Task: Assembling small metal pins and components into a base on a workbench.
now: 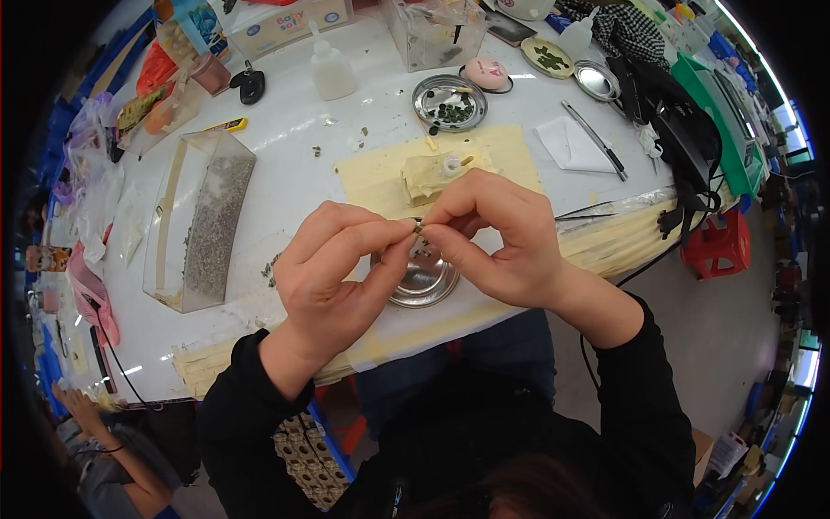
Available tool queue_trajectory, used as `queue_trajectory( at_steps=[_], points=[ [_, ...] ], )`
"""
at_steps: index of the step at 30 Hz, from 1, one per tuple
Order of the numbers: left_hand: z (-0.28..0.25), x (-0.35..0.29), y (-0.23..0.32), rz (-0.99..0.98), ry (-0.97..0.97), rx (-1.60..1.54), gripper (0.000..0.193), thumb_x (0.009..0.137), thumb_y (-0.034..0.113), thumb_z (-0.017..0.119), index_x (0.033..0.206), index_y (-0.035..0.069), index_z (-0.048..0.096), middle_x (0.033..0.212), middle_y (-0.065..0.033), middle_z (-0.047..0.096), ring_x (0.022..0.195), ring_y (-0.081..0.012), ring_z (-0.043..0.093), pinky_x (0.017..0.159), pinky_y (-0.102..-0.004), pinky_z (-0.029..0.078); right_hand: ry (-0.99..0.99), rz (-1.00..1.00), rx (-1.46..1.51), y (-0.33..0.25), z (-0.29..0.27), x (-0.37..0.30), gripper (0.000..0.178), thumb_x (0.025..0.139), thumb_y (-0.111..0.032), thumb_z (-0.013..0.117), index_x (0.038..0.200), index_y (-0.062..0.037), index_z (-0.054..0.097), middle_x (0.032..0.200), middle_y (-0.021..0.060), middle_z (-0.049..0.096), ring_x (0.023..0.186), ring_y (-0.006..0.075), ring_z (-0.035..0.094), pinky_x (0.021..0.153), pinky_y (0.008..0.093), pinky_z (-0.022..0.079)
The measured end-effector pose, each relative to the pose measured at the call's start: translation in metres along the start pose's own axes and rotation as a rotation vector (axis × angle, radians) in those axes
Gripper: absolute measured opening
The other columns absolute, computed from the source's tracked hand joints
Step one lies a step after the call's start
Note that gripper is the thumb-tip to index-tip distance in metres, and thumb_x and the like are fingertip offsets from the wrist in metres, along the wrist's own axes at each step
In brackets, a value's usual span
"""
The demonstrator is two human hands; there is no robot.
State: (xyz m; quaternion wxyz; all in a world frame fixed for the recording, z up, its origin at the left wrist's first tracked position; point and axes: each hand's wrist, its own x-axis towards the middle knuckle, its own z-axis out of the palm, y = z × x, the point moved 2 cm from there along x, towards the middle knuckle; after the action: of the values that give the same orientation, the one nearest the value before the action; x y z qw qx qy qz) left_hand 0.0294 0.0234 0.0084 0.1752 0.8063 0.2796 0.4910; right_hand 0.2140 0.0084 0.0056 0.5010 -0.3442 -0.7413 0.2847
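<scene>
My left hand (339,272) and my right hand (506,238) meet at the fingertips over the near edge of the table. Thumb and forefinger of each are pinched together around a tiny dark piece (418,228), too small to name. Right below them is a round shiny metal dish (425,290) with a few small bits in it, partly hidden by my fingers. Just beyond the fingertips lies a block wrapped in cream tape (419,182), with a small whitish ring-shaped part on top.
At left stands a clear box (164,251) holding many small grey pieces. Farther back are a metal dish (417,108) with dark green pieces, a white squeeze bottle (332,73) and a pen (592,137) on white paper. Another person's hand (79,408) shows at lower left.
</scene>
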Motion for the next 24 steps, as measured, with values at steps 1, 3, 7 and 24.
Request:
queue_trajectory(
  at_steps=[1, 3, 7, 24],
  points=[
    [0.0004, 0.0002, 0.0002, 0.002, -0.001, 0.011, 0.021, 0.07, -0.006, 0.075, 0.088, 0.002, 0.071, 0.078, -0.0058, 0.064, 0.064, -0.0154, 0.059, 0.054, -0.0254, 0.045, 0.003, 0.011, 0.005, 0.0002, 0.0009, -0.0003, 0.009, 0.083, 0.003, 0.069, 0.088, 0.002, 0.062, 0.084, 0.0073, 0.062, 0.067, 0.0107, 0.063, 0.057, 0.021, 0.051],
    [0.0001, 0.0001, 0.0021, 0.028, -0.006, 0.05, 0.022, 0.069, -0.006, 0.075, 0.089, 0.002, 0.071, 0.078, -0.0059, 0.064, 0.064, -0.0164, 0.059, 0.054, -0.026, 0.045, 0.002, 0.009, -0.009, 0.0002, 0.0019, -0.0005, 0.009, 0.082, 0.004, 0.069, 0.087, 0.002, 0.062, 0.083, 0.0072, 0.062, 0.067, 0.0107, 0.063, 0.056, 0.0214, 0.051],
    [-0.0012, 0.0011, 0.0034, 0.106, -0.022, 0.115, 0.026, 0.067, -0.005, 0.077, 0.092, 0.002, 0.071, 0.079, -0.0064, 0.064, 0.065, -0.0186, 0.06, 0.054, -0.0274, 0.047, -0.003, -0.058, -0.089, -0.001, 0.0015, -0.0012, 0.01, 0.08, 0.005, 0.069, 0.086, 0.0021, 0.061, 0.081, 0.0071, 0.061, 0.064, 0.0115, 0.061, 0.055, 0.0222, 0.05],
    [-0.0062, 0.0032, 0.0044, 0.057, -0.078, -0.046, 0.027, 0.07, -0.007, 0.076, 0.095, 0.003, 0.073, 0.081, -0.0065, 0.066, 0.071, -0.0183, 0.063, 0.059, -0.027, 0.049, -0.208, 0.534, 0.677, 0.0028, -0.0023, -0.0021, 0.012, 0.095, -0.008, 0.06, 0.1, 0.0025, 0.059, 0.084, 0.0063, 0.066, 0.073, 0.0099, 0.065, 0.066, 0.0225, 0.055]
  ],
)
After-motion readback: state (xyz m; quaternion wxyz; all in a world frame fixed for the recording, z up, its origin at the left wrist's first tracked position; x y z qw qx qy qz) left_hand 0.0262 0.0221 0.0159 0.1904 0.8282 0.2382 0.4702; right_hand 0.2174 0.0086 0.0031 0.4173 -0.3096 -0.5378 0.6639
